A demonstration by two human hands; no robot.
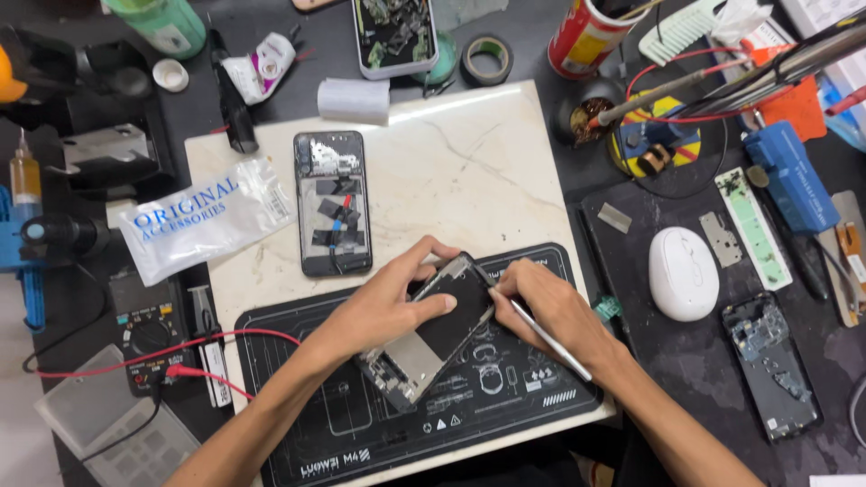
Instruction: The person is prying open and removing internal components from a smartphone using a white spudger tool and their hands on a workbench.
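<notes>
Bare forearms, no sleeves, ringless hands

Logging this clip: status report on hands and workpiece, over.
Left hand grips opened phone. Right hand holds metal tool at its edge. Second phone lies apart, nothing obstructing.

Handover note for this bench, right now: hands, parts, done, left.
Left hand: grip on the opened phone, tilted over the black work mat.
Right hand: holds a thin metal tool, tip at the phone's upper edge.
Second phone, back off, lies on the marble slab; a printed parts bag sits left of it.
Done: both phones are open.
Left: work at the held phone's edge; nothing closed up.
</notes>
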